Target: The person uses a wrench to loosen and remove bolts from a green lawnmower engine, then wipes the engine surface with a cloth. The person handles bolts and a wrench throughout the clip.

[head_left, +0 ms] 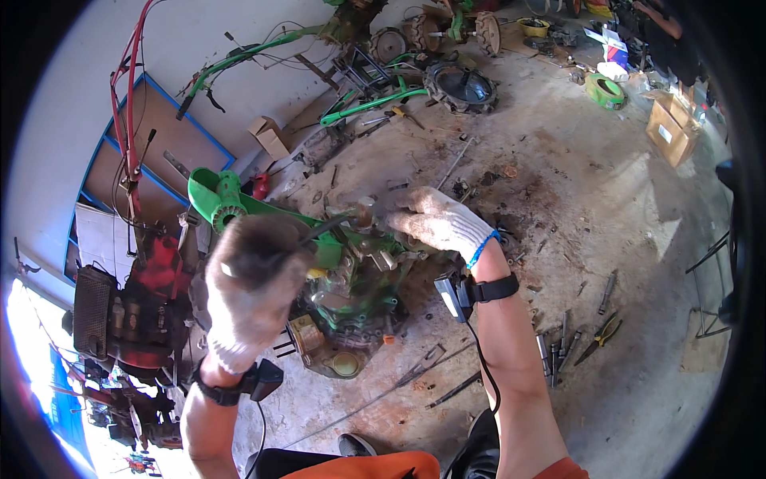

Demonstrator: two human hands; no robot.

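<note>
My left hand (251, 291), in a smudged white glove and blurred, is closed on a dark tool (323, 227) whose shaft runs right toward my right hand. My right hand (431, 223), gloved in white with a blue cuff, has its fingers curled at the shaft's far end, by a blurred metal part; what they hold is unclear. Both hands are over a green machine housing (347, 299) with a green cast arm (215, 195) at its upper left. A yellowish metal part (307, 335) sits at its lower left.
Red machinery (159, 263) stands left. Green machines with wheels (459, 84) and a carton (267, 136) are behind. Loose tools (598, 339) and rods lie on the floor (598, 215) at right. Another carton (670, 132) and a person in dark clothes (674, 48) are at upper right.
</note>
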